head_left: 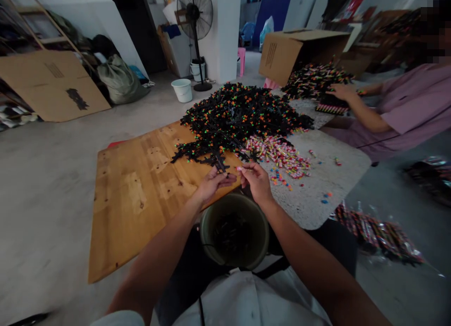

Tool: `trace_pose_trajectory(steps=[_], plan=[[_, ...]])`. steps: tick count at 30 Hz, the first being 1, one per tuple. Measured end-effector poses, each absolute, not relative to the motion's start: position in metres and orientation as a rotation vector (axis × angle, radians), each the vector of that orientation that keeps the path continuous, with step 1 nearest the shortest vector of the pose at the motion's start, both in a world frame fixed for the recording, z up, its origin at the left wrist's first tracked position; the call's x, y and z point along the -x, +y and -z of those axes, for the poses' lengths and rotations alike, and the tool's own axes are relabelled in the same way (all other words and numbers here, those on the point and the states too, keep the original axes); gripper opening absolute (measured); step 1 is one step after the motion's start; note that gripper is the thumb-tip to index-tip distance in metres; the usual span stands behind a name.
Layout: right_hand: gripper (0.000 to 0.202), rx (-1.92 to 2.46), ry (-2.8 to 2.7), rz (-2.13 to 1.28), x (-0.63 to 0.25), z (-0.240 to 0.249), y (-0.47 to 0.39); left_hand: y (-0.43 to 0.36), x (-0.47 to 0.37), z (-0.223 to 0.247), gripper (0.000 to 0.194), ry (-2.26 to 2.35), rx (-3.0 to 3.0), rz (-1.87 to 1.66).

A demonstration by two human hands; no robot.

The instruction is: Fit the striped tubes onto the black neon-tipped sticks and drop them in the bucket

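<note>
My left hand (213, 182) holds a small black plastic piece shaped like a toy gun (219, 162) over the front edge of the wooden board (123, 190). Just to its right, my right hand (258, 180) pinches a small pink-and-white tube (240, 168). The two hands are close but apart. Beyond them rises a large pile of black pieces with orange and green tips (243, 110). A heap of pink, white and yellow tubes (278, 152) lies right of my hands, with small coloured bits (280, 179) near it.
Below my hands, a round bucket (207, 239) between my legs holds dark pieces. The stone tabletop (317, 185) extends right. A person in a pink shirt (405, 105) reaches to another pile (313, 79) by an open carton (282, 53). Bagged items (380, 232) lie on the floor.
</note>
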State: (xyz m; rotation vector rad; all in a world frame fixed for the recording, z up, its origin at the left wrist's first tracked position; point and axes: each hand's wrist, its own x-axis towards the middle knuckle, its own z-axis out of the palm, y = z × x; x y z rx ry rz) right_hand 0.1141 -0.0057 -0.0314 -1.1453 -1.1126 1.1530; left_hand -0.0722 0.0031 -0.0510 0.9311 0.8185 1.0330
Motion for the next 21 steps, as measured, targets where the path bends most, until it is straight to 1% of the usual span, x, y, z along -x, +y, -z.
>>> trace_pose_trajectory(steps=[5,11,13,18,21], plan=[[0.045,1.166,-1.147,-1.121,-0.12,0.019,0.001,-0.004,0.076,0.047,0.047,0.8,-1.058,-0.849],[0.048,1.215,-1.227,-1.204,-0.111,0.029,-0.008,-0.008,0.066,0.039,0.05,0.874,-1.172,-0.881],[0.048,1.207,-1.215,-1.233,-0.111,0.032,-0.01,-0.006,0.066,0.039,0.047,0.89,-1.218,-0.936],[0.047,1.19,-1.237,-1.289,-0.116,0.029,-0.01,-0.003,0.072,0.041,0.027,0.956,-1.218,-0.965],[0.047,1.16,-1.217,-1.308,-0.118,0.025,-0.009,-0.002,0.074,0.04,0.03,0.954,-1.223,-0.942]])
